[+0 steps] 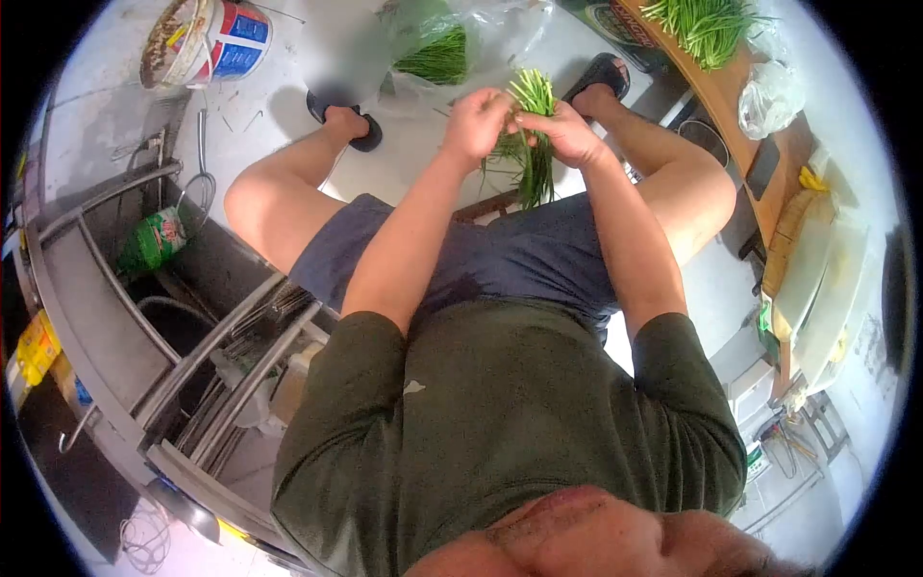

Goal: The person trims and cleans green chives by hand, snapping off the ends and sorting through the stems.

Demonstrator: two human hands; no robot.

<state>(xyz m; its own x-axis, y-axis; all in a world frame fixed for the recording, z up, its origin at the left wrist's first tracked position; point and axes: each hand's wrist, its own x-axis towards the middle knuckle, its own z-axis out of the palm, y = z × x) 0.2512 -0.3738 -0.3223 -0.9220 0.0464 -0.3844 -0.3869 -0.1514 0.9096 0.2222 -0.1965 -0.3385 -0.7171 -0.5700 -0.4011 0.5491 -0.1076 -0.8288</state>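
Between my knees, a bunch of long green stems (536, 168) hangs from my right hand (570, 137), whose fingers and thumb wrap round it just below the pale cut ends. My left hand (478, 125) is beside the bunch, its fingers pinched together near the stems; whatever lies between the fingertips is too small to make out. Loose thin leaves dangle below the left hand. Beyond the hands, more green stems (435, 58) lie in a clear plastic bag (500, 24) on the floor.
A bucket (236, 40) with scraps stands at the upper left. Another green pile (707, 29), a plastic bag (769, 99) and a dark phone-like object (762, 165) rest on the wooden surface (735, 135) at right. A metal rack (125, 317) holding a green bottle (152, 240) is at left.
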